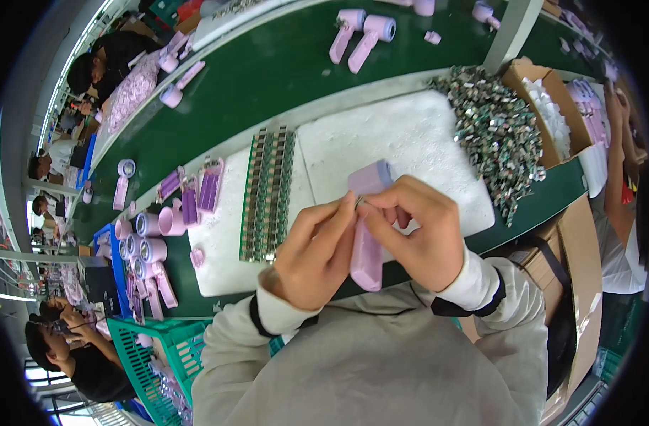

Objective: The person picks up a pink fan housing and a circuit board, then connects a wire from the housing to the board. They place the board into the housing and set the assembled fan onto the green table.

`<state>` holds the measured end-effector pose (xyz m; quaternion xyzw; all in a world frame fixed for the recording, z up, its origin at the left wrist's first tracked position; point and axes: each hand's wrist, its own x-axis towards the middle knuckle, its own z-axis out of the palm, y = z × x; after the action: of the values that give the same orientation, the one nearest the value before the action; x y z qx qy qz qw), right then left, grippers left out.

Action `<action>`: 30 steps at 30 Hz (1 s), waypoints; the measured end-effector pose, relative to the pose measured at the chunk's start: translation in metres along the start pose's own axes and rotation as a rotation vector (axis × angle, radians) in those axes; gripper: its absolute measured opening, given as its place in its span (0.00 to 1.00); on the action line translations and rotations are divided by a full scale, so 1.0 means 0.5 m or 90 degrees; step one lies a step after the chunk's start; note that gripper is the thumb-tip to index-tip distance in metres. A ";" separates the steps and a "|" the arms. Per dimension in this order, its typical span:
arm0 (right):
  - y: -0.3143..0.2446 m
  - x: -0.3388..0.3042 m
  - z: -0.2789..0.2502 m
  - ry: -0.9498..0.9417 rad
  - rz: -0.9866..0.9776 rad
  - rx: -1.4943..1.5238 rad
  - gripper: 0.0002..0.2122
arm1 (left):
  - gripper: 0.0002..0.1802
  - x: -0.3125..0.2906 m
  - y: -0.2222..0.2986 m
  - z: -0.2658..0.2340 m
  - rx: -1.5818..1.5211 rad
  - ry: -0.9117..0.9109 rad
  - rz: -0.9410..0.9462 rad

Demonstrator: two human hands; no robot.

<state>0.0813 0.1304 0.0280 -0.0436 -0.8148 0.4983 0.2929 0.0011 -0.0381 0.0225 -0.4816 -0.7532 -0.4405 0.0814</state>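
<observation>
My left hand (314,245) and my right hand (424,231) meet over the white foam sheet, fingertips pinched together. Between them is a small metallic-looking part (360,201), mostly covered by the fingers, so its kind is unclear. Just beneath lies a pink handheld device (367,266), shaped like a small hair dryer or fan, its lavender head pointing away from me. Whether any finger also holds this device is hidden. Left of the hands, panels of small green circuit boards (267,195) rest on the foam.
A heap of small circuit boards (491,131) lies at the right, beside a cardboard box (544,82) with white pieces. Pink device bodies (150,248) crowd a blue tray at left, near purple shell parts (209,186). A green crate (175,348) stands lower left. Co-workers sit on both sides.
</observation>
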 end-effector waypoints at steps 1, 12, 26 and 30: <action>0.007 0.003 0.002 -0.010 0.004 0.018 0.04 | 0.25 0.003 -0.002 -0.009 -0.076 -0.029 -0.071; 0.026 0.018 -0.040 0.011 -0.080 0.078 0.05 | 0.39 0.148 0.003 -0.065 -0.596 -0.326 -0.668; 0.134 -0.067 0.002 -0.277 -0.184 -0.240 0.19 | 0.36 0.536 -0.596 0.036 0.153 -0.091 -0.442; 0.137 -0.118 -0.066 -0.226 -0.206 -0.241 0.21 | 0.30 0.610 -0.400 0.091 0.674 -0.206 -0.003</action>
<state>0.1319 0.1693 -0.0440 0.1206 -0.9281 0.2840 0.2082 -0.3040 0.1655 0.0450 -0.4347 -0.8759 0.0775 0.1945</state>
